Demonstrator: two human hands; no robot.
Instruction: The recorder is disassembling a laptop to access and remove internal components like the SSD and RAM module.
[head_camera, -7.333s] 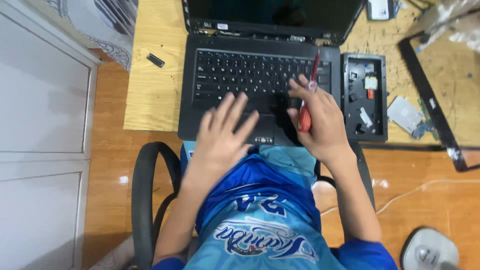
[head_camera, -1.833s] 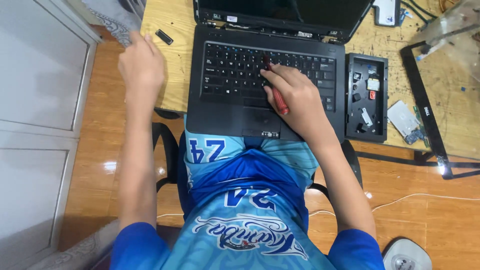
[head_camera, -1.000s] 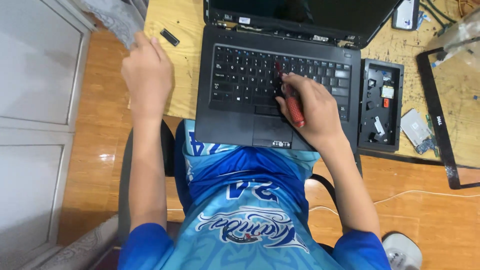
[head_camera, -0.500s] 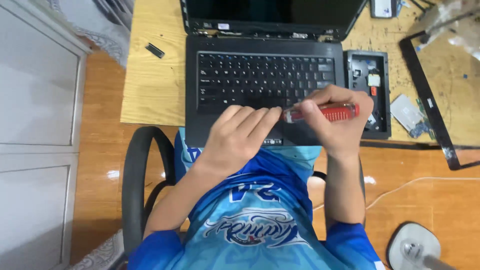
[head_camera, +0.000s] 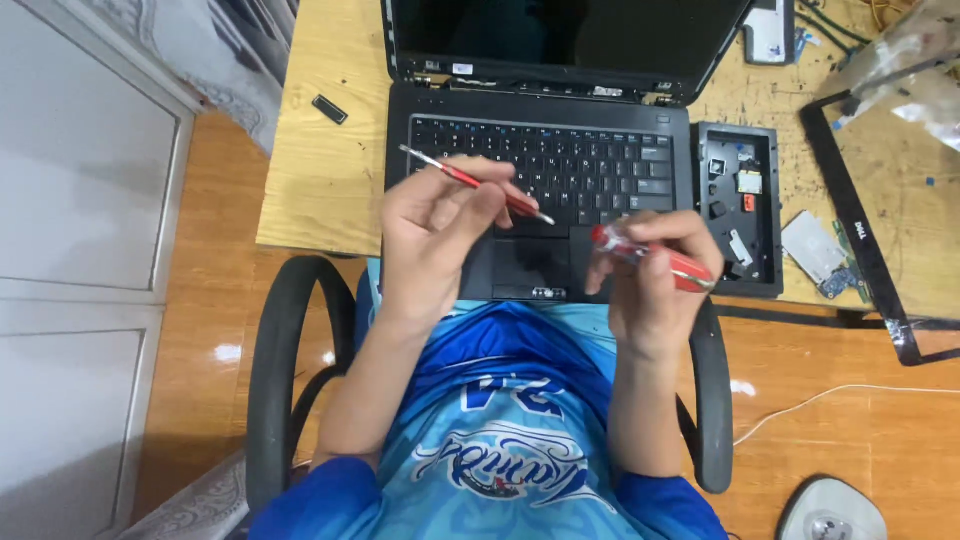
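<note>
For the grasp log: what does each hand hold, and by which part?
Left hand pinches the thin screwdriver shaft near its red middle. Right hand grips the red handle around its body.

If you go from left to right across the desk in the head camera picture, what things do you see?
Small black piece → left hand holding a thin red tool → right hand holding a red handle → black tray of parts → empty black screen frame.
</note>
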